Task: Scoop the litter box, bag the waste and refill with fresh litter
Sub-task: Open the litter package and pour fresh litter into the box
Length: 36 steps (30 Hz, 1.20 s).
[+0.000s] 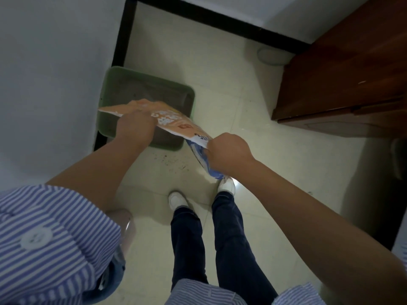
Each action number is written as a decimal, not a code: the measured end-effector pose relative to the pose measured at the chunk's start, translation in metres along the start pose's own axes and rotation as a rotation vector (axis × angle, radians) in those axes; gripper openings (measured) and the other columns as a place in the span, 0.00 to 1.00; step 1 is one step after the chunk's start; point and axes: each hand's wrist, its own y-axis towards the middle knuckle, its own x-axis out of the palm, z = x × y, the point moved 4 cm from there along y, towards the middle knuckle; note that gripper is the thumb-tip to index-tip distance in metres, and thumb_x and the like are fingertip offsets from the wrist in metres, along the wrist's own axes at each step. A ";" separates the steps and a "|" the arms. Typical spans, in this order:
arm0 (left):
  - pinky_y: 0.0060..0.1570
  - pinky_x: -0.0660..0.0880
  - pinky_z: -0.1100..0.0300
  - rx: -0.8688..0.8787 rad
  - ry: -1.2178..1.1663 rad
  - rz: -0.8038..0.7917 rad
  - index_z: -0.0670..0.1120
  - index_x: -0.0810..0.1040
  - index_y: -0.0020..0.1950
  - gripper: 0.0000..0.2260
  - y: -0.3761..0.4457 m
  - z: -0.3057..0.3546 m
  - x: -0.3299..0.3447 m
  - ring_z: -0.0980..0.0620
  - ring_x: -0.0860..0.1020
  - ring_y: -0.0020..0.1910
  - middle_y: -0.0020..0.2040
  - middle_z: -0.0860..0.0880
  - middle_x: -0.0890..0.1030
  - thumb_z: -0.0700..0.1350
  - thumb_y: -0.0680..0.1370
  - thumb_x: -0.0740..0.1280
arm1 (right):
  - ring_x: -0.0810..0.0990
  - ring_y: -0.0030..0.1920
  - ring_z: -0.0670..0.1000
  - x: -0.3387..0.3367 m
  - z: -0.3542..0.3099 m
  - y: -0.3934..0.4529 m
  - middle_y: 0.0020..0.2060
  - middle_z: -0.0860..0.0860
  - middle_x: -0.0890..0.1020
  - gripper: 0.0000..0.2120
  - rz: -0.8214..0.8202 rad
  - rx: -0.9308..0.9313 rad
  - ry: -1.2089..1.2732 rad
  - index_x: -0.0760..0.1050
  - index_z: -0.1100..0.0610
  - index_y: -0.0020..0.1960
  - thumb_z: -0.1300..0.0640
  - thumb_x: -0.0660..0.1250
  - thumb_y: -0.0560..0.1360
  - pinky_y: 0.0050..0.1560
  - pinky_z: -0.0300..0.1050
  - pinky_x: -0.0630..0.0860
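Note:
A green litter box (189, 93) with grey litter inside sits on the floor against the left wall. An orange, white and blue litter bag (176, 123) lies tilted over the box's near half. My left hand (135, 128) grips the bag's orange end above the box. My right hand (226, 150) grips the blue and white end, just right of the box's near corner. The bag's mouth is hidden, so I cannot tell whether litter is pouring.
Scattered dark litter grains (169, 160) lie on the tile in front of the box. A brown wooden cabinet (343, 80) stands at the right. A round grey disc (272, 56) lies near the back wall. A clear container (125, 230) stands by my left leg.

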 end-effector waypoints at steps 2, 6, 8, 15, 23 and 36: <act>0.57 0.74 0.50 0.005 0.001 0.014 0.43 0.74 0.64 0.14 -0.002 0.003 -0.004 0.42 0.73 0.61 0.61 0.41 0.74 0.40 0.80 0.57 | 0.76 0.49 0.53 0.000 0.001 0.000 0.41 0.53 0.74 0.12 0.013 -0.006 -0.025 0.74 0.61 0.58 0.58 0.55 0.79 0.42 0.39 0.63; 0.54 0.73 0.51 0.036 -0.018 0.014 0.44 0.76 0.63 0.14 -0.003 0.007 -0.006 0.42 0.73 0.60 0.60 0.42 0.75 0.39 0.79 0.58 | 0.76 0.49 0.54 0.008 0.007 -0.001 0.46 0.54 0.75 0.14 -0.008 0.012 -0.002 0.74 0.62 0.59 0.57 0.53 0.81 0.38 0.39 0.63; 0.54 0.73 0.50 0.062 -0.044 0.003 0.44 0.75 0.63 0.14 -0.004 0.012 -0.005 0.42 0.72 0.61 0.60 0.42 0.74 0.39 0.78 0.58 | 0.74 0.46 0.54 0.010 0.012 -0.005 0.40 0.53 0.71 0.15 -0.004 0.015 -0.011 0.74 0.62 0.57 0.58 0.53 0.80 0.37 0.39 0.63; 0.55 0.72 0.48 0.067 -0.171 -0.061 0.42 0.72 0.64 0.14 -0.010 0.036 0.006 0.41 0.73 0.60 0.61 0.40 0.72 0.37 0.80 0.55 | 0.77 0.47 0.55 0.017 0.029 -0.020 0.52 0.57 0.79 0.16 0.012 0.018 -0.076 0.74 0.62 0.58 0.57 0.51 0.81 0.41 0.41 0.65; 0.58 0.72 0.49 0.057 -0.245 -0.113 0.41 0.73 0.64 0.15 -0.020 0.036 0.026 0.41 0.74 0.59 0.61 0.40 0.75 0.37 0.79 0.56 | 0.68 0.38 0.50 0.039 0.026 -0.028 0.34 0.50 0.67 0.15 0.002 -0.011 -0.097 0.75 0.61 0.57 0.57 0.52 0.81 0.32 0.38 0.63; 0.58 0.69 0.50 0.087 -0.289 -0.053 0.37 0.73 0.63 0.15 -0.035 0.005 0.050 0.39 0.73 0.60 0.63 0.38 0.73 0.33 0.78 0.56 | 0.79 0.50 0.52 0.063 -0.007 -0.018 0.52 0.54 0.79 0.14 0.043 -0.071 -0.089 0.75 0.60 0.59 0.59 0.54 0.80 0.30 0.37 0.57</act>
